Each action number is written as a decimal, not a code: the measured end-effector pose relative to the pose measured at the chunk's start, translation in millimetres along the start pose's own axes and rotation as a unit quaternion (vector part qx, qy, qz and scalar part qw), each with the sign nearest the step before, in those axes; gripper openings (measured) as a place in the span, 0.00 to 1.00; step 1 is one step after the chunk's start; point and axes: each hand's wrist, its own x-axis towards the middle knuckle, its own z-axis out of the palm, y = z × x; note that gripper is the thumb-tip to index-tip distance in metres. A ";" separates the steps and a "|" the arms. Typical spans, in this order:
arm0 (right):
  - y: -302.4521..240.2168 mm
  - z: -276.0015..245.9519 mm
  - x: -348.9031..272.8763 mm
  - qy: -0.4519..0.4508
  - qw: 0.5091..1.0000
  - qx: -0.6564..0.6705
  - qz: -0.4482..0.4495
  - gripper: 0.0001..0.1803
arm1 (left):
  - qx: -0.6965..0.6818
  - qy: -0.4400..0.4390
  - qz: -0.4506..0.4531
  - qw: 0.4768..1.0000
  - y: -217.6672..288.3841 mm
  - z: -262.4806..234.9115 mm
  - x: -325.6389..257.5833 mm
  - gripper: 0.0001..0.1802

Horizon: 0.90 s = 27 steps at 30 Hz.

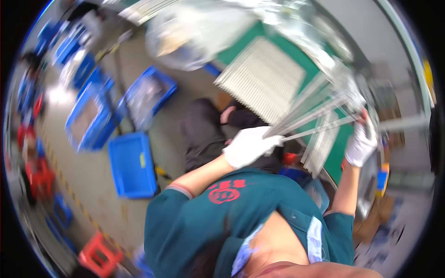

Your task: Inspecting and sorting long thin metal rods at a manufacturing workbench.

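Note:
Both my hands wear white gloves. My left hand [252,146] is closed round one end of several long, thin, pale strips [315,111], which fan out to the right. At their far ends, my right hand [361,144] has its fingers bent against the strips, partly smeared by motion. Whether the strips are metal or plastic I cannot tell. Beyond them, a flat row of similar pale strips [265,76] lies side by side on a green tabletop [340,155]. A smaller bundle of strips [321,147] rests nearer me, between my hands.
Clear plastic wrapping [190,34] is heaped at the table's far side. On the floor to the left stand a blue tray [133,164], more blue crates [90,118] and a red stool [99,252]. Brown cardboard [375,220] lies at the right.

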 end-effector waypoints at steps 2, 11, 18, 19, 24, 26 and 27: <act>-6.6 5.2 -5.2 -0.052 0.997 -0.022 -0.062 0.15 | -0.043 0.016 -0.124 0.991 21.3 -4.1 -5.5 0.16; -14.0 -19.0 0.7 -0.173 0.966 0.191 0.033 0.12 | -0.107 0.023 -0.223 0.969 27.2 7.6 -0.2 0.16; -23.4 -39.7 13.8 -0.272 0.941 0.138 0.144 0.10 | 0.046 0.060 -0.166 0.983 30.9 2.2 1.3 0.13; -23.5 -42.1 14.6 -0.283 0.942 0.118 0.138 0.10 | 0.053 0.066 -0.152 0.985 31.4 1.9 0.6 0.13; -20.7 -44.6 16.3 -0.351 0.929 0.042 0.107 0.09 | 0.095 0.121 -0.130 0.980 36.0 2.4 0.1 0.13; -20.0 -43.3 13.2 -0.348 0.933 0.026 0.091 0.09 | 0.101 0.117 -0.127 0.980 36.9 1.5 -0.2 0.13; -19.6 -44.4 12.0 -0.347 0.933 0.027 0.093 0.09 | 0.095 0.120 -0.117 0.981 36.9 1.7 -0.6 0.13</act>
